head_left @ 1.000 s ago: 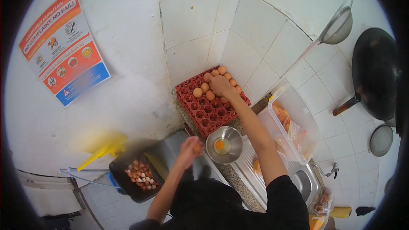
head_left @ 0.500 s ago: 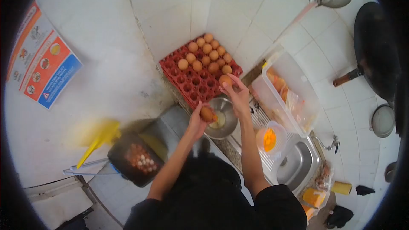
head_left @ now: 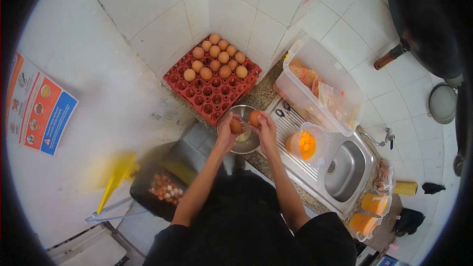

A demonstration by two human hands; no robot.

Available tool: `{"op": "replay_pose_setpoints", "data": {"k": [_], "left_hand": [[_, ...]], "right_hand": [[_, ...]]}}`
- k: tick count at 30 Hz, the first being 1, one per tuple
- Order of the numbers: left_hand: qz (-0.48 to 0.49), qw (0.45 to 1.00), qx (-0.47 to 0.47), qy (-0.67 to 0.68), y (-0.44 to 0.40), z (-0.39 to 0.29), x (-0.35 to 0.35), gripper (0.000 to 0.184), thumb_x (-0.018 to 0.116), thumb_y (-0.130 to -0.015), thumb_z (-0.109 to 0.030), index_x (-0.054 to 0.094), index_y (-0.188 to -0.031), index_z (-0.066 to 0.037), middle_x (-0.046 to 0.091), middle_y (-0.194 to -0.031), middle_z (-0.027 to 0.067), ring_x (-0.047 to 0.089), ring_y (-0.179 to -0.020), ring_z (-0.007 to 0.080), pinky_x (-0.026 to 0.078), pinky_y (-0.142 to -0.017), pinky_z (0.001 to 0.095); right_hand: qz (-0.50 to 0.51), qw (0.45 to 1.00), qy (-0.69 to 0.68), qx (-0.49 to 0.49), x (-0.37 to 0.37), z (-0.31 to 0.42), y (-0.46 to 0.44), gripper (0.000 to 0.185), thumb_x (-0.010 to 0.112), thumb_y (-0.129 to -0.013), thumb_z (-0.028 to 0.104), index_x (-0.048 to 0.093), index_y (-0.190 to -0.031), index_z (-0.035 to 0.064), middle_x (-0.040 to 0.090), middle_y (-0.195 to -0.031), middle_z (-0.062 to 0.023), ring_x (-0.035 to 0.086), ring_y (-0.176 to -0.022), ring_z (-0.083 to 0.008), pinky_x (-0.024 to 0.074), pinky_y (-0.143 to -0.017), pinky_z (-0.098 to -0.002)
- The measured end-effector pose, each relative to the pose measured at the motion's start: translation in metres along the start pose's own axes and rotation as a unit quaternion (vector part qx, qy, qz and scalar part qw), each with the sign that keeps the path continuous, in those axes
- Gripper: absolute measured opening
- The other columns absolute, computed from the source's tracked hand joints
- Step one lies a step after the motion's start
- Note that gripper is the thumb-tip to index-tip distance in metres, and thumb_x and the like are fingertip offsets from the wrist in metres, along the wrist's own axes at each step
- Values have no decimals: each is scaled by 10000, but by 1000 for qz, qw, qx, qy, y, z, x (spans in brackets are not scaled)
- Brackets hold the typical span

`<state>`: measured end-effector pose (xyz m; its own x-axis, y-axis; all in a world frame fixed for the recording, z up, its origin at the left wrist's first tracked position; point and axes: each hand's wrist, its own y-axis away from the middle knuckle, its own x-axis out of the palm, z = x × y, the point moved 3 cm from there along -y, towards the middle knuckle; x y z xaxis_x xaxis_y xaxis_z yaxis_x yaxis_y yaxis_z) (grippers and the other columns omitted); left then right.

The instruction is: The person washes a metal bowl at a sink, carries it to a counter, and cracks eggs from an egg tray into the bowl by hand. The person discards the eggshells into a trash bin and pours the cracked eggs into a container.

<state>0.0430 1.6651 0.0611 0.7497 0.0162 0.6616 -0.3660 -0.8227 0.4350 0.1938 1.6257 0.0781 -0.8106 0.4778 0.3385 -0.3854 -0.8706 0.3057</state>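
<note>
My left hand (head_left: 227, 135) is closed around a brown egg (head_left: 236, 126) over the left side of a metal bowl (head_left: 250, 146). Just beside it, my right hand (head_left: 266, 132) grips another brown egg (head_left: 254, 118) above the bowl's right side. The two eggs are close together but apart; I cannot tell whether either shell is cracked. Pale clear liquid lies in the bowl, partly hidden by my hands. Behind the bowl, a red egg tray (head_left: 212, 111) carries several brown eggs (head_left: 215, 65) in its back half, with bare cups toward the front.
Right of the bowl, a clear plastic container (head_left: 291, 144) holds orange yolks on the drainboard of a steel sink (head_left: 345, 170). Scissors (head_left: 280, 113) lie near a large plastic bin (head_left: 320, 64) with bags inside. At lower left, a dark bin (head_left: 140, 189) contains eggshells (head_left: 165, 188). Orange-filled jugs (head_left: 374, 204) stand at right.
My right hand has brought its egg from the tray's edge to above the bowl, beside my left hand. The egg in my left hand stays over the bowl. The view has shifted.
</note>
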Motion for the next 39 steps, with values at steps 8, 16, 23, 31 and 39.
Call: {"op": "replay_pose_setpoints", "data": {"k": [8, 16, 23, 31, 39], "left_hand": [[-29, 999, -5, -13, -1, 4, 3, 248, 513, -1030, -296, 552, -1124, -70, 604, -1056, 74, 607, -1015, 206, 512, -870, 404], [34, 995, 91, -38, -8, 10, -7, 159, 551, -1000, -141, 546, -1152, -94, 617, -1203, 88, 586, -1148, 212, 498, -954, 370], [85, 867, 201, -447, 3, -17, -4, 346, 579, -956, -59, 587, -1301, -53, 639, -1240, 107, 663, -1002, 258, 536, -873, 352], [83, 680, 347, -640, 5, 2, 3, 383, 516, -947, -38, 546, -1321, 37, 608, -1215, 233, 585, -1113, 427, 451, -1006, 487], [92, 681, 322, -651, 4, 0, -3, 384, 492, -963, -40, 526, -1334, 53, 567, -1286, 246, 544, -1165, 433, 447, -1011, 489]], "right_hand": [[29, 954, 229, -193, 10, -20, 4, 374, 639, -936, 167, 560, -1279, 40, 628, -1161, -113, 641, -1031, -224, 550, -838, -339], [94, 975, 63, 192, 13, -27, 7, 359, 517, -1003, 330, 561, -1260, 83, 648, -949, -85, 629, -705, -159, 500, -556, -295], [147, 968, 184, 85, 7, -31, -9, 416, 510, -986, 260, 566, -1342, 51, 681, -931, -101, 637, -656, -148, 492, -517, -298], [86, 894, 426, -105, -1, -39, -23, 420, 549, -918, 258, 624, -1261, 27, 724, -987, -192, 712, -916, -317, 542, -800, -398], [169, 952, 234, 104, -24, -45, -26, 398, 538, -939, 199, 612, -1286, 18, 679, -831, -82, 595, -642, -152, 491, -574, -307]]}}
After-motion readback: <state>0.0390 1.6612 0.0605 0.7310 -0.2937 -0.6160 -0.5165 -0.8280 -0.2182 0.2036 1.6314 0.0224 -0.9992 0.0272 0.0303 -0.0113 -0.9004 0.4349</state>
